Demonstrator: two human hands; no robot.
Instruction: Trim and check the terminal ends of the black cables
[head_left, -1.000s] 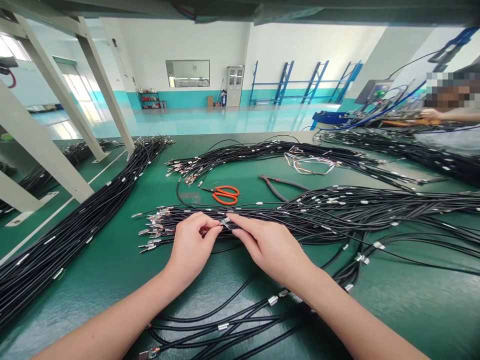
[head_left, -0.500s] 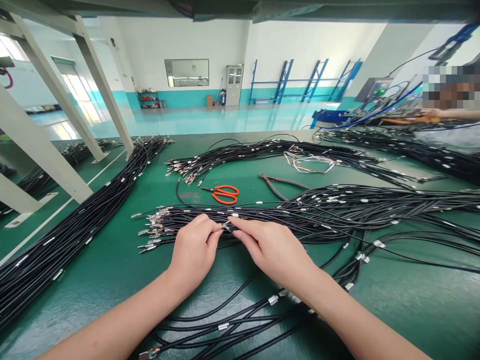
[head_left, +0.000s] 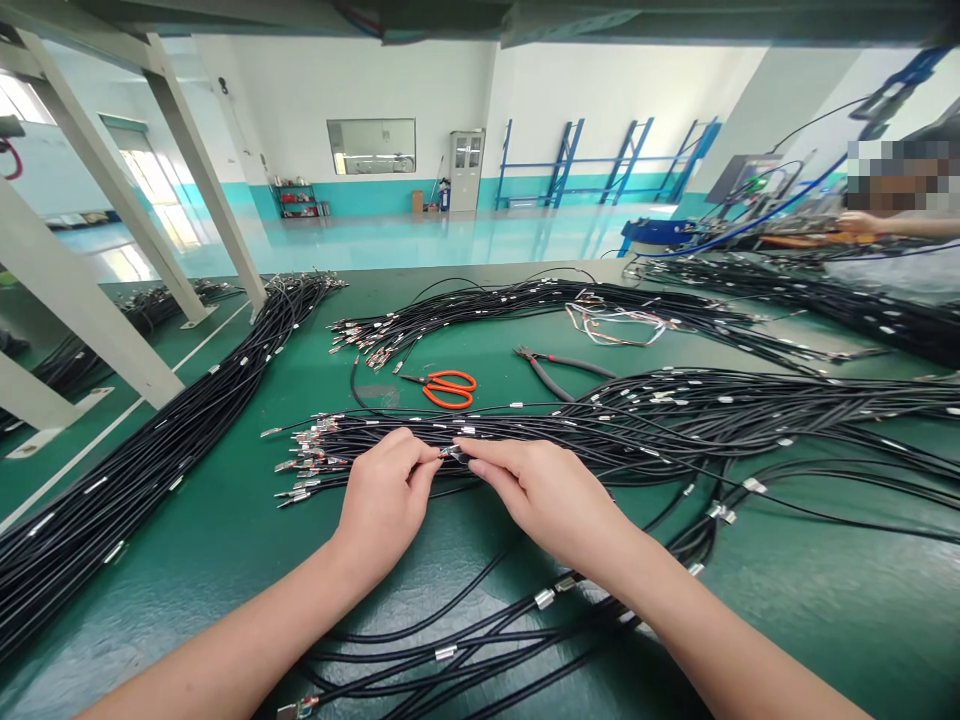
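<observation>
My left hand (head_left: 386, 500) pinches one end of a small silvery piece (head_left: 451, 452), thumb against index finger. From the other side my right hand (head_left: 551, 495) holds it between thumb and index finger, with the fingertips of both hands almost meeting. Whether the piece is a metal terminal or a shiny label, I cannot make out; fingers cover much of it. Just beneath and behind lies a bundle of black cables (head_left: 675, 430) with silvery labels, its metal terminals (head_left: 315, 440) fanned out left of my left hand.
Orange-handled scissors (head_left: 450, 388) and grey-handled pliers (head_left: 562, 372) lie beyond my hands. More black cables (head_left: 465, 640) cross the green table (head_left: 247, 560) in front. Another bundle (head_left: 187, 430) runs along the left beside white posts (head_left: 210, 180). A co-worker's hand (head_left: 862, 224) shows at far right.
My right hand's index finger and thumb have parted slightly, and a little more of the silvery piece shows. Both hands otherwise keep their place; the whole view has shifted slightly.
</observation>
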